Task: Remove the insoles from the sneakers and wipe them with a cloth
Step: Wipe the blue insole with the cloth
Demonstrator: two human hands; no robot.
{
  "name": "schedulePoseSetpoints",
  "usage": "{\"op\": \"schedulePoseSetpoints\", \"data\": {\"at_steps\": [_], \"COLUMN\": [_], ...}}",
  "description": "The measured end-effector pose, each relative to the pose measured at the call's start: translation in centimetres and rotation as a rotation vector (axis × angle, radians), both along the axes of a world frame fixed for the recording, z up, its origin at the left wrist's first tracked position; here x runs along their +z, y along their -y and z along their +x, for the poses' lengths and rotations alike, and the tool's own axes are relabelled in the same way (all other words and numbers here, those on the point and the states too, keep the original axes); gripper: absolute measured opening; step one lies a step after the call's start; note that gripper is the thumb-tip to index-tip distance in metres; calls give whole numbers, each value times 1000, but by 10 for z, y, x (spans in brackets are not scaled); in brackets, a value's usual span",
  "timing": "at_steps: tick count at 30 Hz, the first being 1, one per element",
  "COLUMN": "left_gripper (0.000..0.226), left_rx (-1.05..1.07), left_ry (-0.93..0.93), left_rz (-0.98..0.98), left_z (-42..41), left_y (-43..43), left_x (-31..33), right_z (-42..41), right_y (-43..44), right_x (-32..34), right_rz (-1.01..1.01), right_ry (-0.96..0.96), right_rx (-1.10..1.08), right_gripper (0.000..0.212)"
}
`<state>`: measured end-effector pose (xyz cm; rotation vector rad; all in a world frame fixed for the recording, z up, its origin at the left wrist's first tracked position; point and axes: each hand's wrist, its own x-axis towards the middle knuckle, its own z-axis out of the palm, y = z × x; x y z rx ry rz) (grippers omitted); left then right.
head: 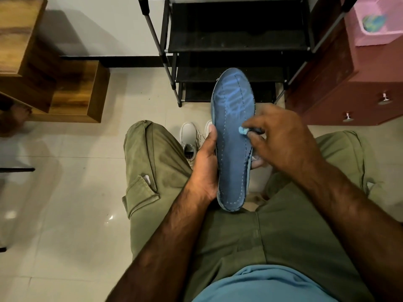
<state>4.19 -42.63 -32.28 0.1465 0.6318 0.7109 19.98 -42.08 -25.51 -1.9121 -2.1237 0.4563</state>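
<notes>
We sat facing the black shoe rack (237, 40) at twelve o'clock, white sneakers (192, 138) on the floor between our knees. Our left hand (206, 164) clasped the blue insole (234, 136) upright above our lap; our right hand (281, 136) pinched a small blue cloth (243, 130) against its three o'clock edge.

Black shoe rack (235, 40) against wall; wooden steps (43, 68) left; maroon drawers (353, 92) right; tiled floor (65, 192).
</notes>
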Motion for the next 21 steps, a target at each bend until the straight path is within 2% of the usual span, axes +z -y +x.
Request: {"op": "schedulePoseSetpoints", "data": {"at_steps": [2,5,9,16,21], "left_gripper": [69,69,80,68,74], "left_rx": [5,24,13,67,90], "left_ry": [-4,-43,4,-75,1], "left_rz": [-7,-14,-28,19,-30], "left_z": [-1,-6,-6,-3,-9], "left_y": [0,-1,-4,0,-4], "left_x": [-2,-6,-3,-2,-4], "right_z": [0,-14,-15,-21,-35], "right_y": [-2,25,48,13,38], "right_x": [0,-4,-4,-9,-5], "right_rz": [-2,-80,-221,-29,-157], "right_ry": [-20,-94,-224,-251,-323], "right_rx": [-34,96,249,33,140], "right_gripper": [20,19,24,20,21]}}
